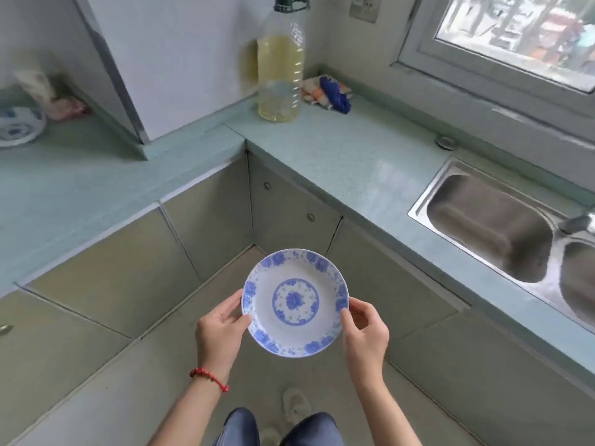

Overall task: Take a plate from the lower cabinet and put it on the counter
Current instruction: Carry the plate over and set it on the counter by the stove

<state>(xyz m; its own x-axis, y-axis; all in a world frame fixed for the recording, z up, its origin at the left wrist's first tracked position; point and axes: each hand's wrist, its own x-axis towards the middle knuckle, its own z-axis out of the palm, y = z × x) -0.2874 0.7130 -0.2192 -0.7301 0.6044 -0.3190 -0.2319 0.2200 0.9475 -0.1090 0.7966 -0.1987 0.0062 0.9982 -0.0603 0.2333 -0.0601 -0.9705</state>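
A white plate (295, 302) with a blue flower pattern is held level in the air, below the height of the counter (354, 162), in front of the corner of the lower cabinets (289, 207). My left hand (220, 329) grips its left rim, thumb on top. My right hand (365, 329) grips its right rim the same way. The pale green counter runs in an L around the corner, to the left and to the right. The cabinet doors in view are closed.
A large bottle of yellow oil (280, 69) stands on the counter near the back corner, beside a blue and orange cloth (330, 91). A steel double sink (502, 226) is set into the counter at right. Another blue-patterned dish (17, 127) sits far left.
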